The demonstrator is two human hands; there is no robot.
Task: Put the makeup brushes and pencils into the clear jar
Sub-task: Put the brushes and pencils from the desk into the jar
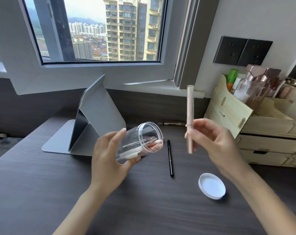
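Observation:
My left hand (108,160) grips the clear jar (140,139), tilted above the desk with its mouth pointing up and right. Several brushes with pink and white ends lie inside it. My right hand (213,143) holds a pale pink pencil (190,106) nearly upright, to the right of the jar's mouth and apart from it. A black pencil (170,158) lies on the dark desk between my hands. Another brownish pencil (171,123) lies farther back near the wall.
The jar's white lid (211,185) lies on the desk at the lower right. A grey folding mirror stand (96,116) sits behind the jar. A wooden organiser (256,133) with bottles stands at the right. The window is behind the desk.

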